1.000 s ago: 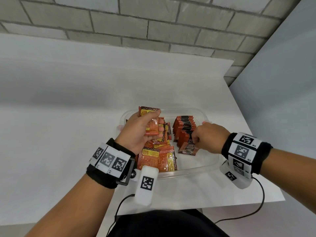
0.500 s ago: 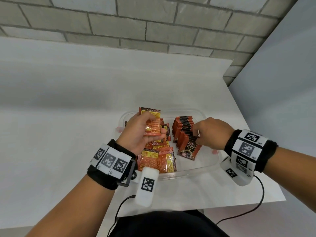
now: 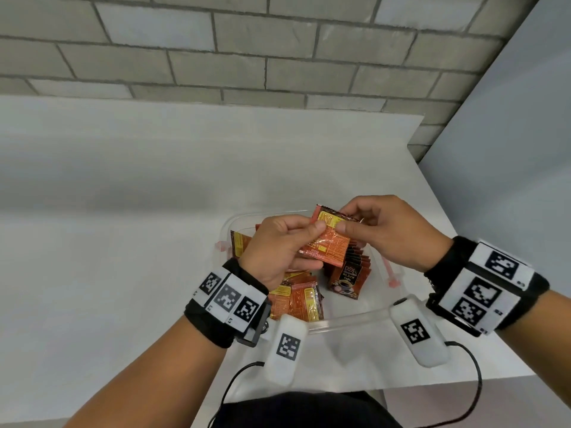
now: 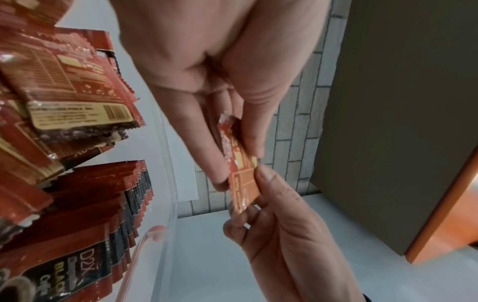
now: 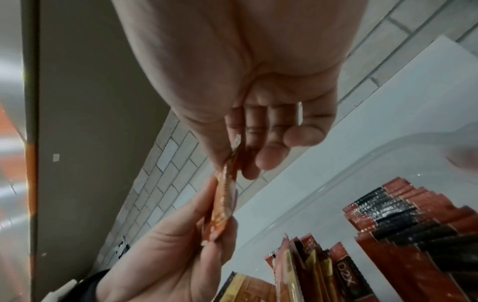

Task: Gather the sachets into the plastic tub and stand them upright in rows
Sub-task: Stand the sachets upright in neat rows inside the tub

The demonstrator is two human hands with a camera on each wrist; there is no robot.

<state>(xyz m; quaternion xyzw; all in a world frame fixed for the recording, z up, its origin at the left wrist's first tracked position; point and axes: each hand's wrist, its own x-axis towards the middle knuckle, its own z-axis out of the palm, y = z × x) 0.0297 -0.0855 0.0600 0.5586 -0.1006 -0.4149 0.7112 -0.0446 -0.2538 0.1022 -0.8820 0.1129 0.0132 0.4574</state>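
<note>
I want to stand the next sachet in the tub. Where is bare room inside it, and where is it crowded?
Bare floor of the plastic tub lies right of the upright row, up to the right wall, and along the near wall. The left half is crowded with loose sachets. Both hands hold one sachet above.

Even soft light; wrist views blurry, edges distorted w/ wide-angle.

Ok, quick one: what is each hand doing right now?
Left hand: pinches the sachet held above the tub.
Right hand: pinches the same sachet at its upper edge.
</note>
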